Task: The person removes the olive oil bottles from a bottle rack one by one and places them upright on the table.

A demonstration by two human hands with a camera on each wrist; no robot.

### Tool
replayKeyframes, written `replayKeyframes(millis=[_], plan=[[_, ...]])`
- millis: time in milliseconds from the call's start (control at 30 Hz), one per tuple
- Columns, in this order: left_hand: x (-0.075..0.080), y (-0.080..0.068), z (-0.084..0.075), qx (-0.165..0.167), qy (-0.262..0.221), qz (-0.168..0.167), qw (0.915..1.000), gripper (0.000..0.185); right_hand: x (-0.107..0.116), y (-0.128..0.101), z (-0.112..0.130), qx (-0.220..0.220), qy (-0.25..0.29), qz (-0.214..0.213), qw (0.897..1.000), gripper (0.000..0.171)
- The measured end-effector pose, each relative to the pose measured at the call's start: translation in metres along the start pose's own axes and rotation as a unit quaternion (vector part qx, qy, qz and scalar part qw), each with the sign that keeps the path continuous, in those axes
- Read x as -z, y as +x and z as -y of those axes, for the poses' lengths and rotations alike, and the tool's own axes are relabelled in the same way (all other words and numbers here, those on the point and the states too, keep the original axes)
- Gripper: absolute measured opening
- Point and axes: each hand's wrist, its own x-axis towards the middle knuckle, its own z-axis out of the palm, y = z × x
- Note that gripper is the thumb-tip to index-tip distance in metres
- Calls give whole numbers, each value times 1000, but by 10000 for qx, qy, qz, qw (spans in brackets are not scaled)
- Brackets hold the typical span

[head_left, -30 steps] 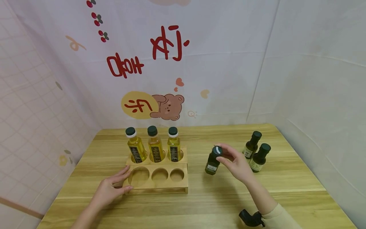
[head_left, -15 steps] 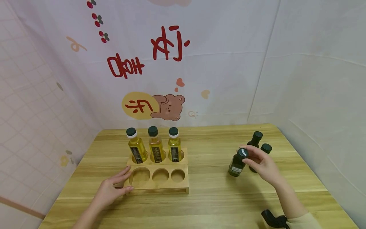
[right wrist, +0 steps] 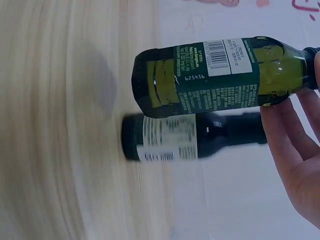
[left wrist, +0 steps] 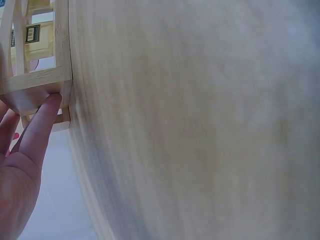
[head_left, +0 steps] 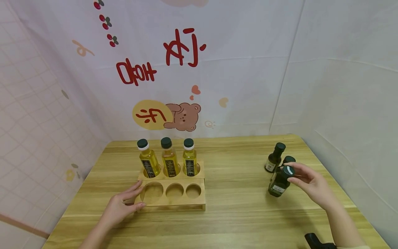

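Closest to the camera are the two hands. The left hand (head_left: 119, 207) lies flat-ish on the wooden table (head_left: 236, 214) with fingers mostly straight, fingertips (left wrist: 50, 102) pressing the near left corner of the wooden rack (head_left: 172, 192); it isn't wrapped around anything. The right hand (head_left: 312, 185) has its fingertips pinched on the cap end of a dark green bottle (head_left: 280, 181), tilted, and in the right wrist view its base looks lifted off the table, over on the right side and well apart from the rack.

Counting: the rack has six round holes in two rows of three. The near row's three holes have nothing in them, the far row holds three yellow oil bottles (head_left: 169, 157) standing upright with dark caps. Dark bottles: three total, the held one plus two more (head_left: 275, 157) standing just behind it, one partly hidden by it.

Behind everything hangs a white backdrop (head_left: 248, 69) with red lettering and a cartoon bear (head_left: 183, 117).
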Motion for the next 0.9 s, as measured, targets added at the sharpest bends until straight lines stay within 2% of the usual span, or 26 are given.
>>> replayKeyframes(millis=[367, 667, 900], plan=[[0, 0, 0, 72, 119, 19, 9999, 63, 14, -18, -11, -549, -408, -624, 9957, 45], [1, -1, -2, 87, 21, 68, 9999, 63, 13, -26, -11, -1003, -468, -1231, 9862, 42], [0, 0, -1, 8, 25, 35, 10000, 62, 12, -27, -9, -1467, -587, -1427, 9771, 44]])
